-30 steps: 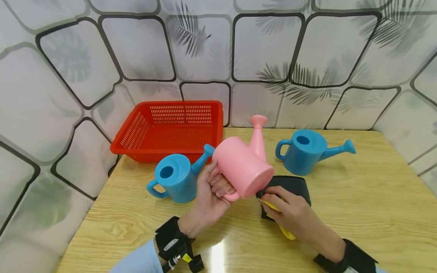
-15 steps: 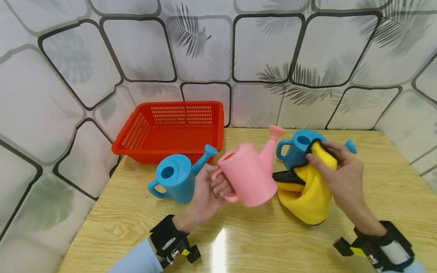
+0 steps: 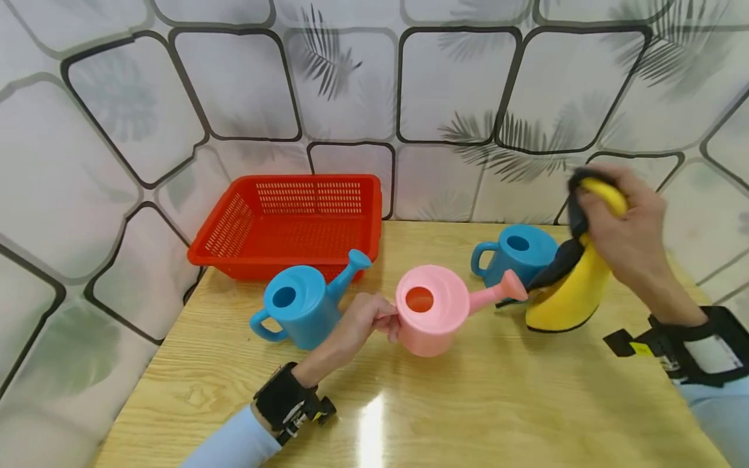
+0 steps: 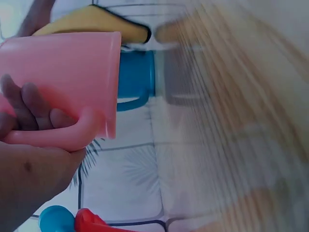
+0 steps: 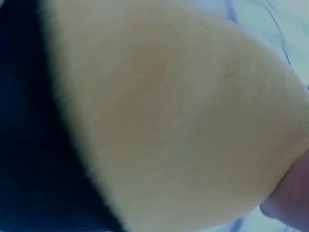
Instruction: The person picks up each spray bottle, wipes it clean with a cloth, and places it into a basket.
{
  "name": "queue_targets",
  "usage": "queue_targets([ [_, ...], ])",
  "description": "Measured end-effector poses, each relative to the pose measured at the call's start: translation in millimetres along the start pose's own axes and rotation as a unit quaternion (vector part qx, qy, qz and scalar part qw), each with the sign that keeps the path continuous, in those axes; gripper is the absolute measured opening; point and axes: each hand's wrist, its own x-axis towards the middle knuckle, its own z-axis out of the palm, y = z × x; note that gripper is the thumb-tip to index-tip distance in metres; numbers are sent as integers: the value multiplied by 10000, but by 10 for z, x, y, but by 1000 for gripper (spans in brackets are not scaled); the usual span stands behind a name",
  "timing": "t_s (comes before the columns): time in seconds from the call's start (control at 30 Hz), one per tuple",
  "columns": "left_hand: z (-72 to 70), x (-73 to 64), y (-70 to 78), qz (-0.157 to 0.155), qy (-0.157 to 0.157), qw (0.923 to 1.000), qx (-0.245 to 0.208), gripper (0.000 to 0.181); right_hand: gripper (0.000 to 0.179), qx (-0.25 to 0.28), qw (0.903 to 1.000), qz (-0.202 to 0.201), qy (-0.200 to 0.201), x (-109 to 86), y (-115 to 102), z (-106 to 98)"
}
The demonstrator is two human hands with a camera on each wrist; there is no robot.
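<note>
A pink watering can [image 3: 430, 331] stands upright at the middle of the table, its spout pointing right. My left hand [image 3: 367, 318] grips its handle; in the left wrist view the fingers [image 4: 36, 99] are curled through the handle. Off to the right, my right hand [image 3: 632, 234] holds up a bunched yellow cloth with a black side [image 3: 570, 296]. That cloth hangs in front of a blue watering can [image 3: 523, 250] and hides its spout. In the right wrist view the cloth [image 5: 169, 116] fills nearly everything.
A second blue watering can [image 3: 301, 309] stands just left of my left hand. Behind it, a red plastic basket [image 3: 263, 266] sits at the table's back left. A patterned covering [image 3: 351, 84] rises behind the wooden table [image 3: 468, 416].
The pink watering can has gone from tilted to upright and lower, still held by its handle. My right hand has lifted the cloth off the table and carried it up and right.
</note>
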Motion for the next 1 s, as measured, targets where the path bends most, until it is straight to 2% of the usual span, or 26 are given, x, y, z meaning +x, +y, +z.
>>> queue_targets([
  [0.03, -2, 4, -6, 19, -32, 9998, 175, 48, 36, -610, 9960, -343, -557, -66, -70, 92],
  [0.07, -6, 8, -13, 60, -66, 9991, 411, 46, 40, -1233, 9837, -692, -1111, -143, -152, 189],
  [0.1, -11, 10, -23, 104, -117, 9978, 644, 45, 44, -1735, 9637, -1128, -1688, -227, -235, 286],
  [0.17, -21, 13, -37, 195, -205, 9942, 1039, 44, 50, -2142, 9250, -1691, -2643, -371, -371, 484],
  [0.23, -25, 13, -44, 241, -278, 9912, 1270, 44, 53, -2472, 8909, -2191, -3118, -491, -470, 654],
  [0.27, -25, 11, -46, 262, -301, 9898, 1366, 44, 53, -2534, 8819, -2410, -3161, -539, -496, 724],
  [0.3, -25, 7, -49, 254, -318, 9884, 1466, 44, 52, -2578, 8762, -2631, -3107, -577, -509, 785],
  [0.37, -19, -2, -46, 257, -326, 9853, 1659, 44, 49, -2596, 8736, -2958, -2863, -629, -511, 883],
  [0.5, -6, -24, -40, 212, -352, 9785, 2023, 44, 50, -2387, 8813, -3135, -2608, -689, -477, 961],
  [0.73, 2, -23, -62, 190, -397, 9753, 2165, 45, 45, -2128, 8696, -3386, -2896, -744, -446, 984],
  [0.77, 0, -21, -64, 184, -395, 9753, 2165, 45, 45, -2058, 8659, -3460, -2970, -750, -450, 985],
  [0.93, -11, -14, -84, 107, -463, 9764, 2106, 45, 51, -1932, 8259, -4022, -3446, -805, -487, 953],
  [1.0, -12, -14, -94, 53, -510, 9767, 2086, 45, 53, -1911, 8139, -4118, -3626, -835, -501, 925],
])
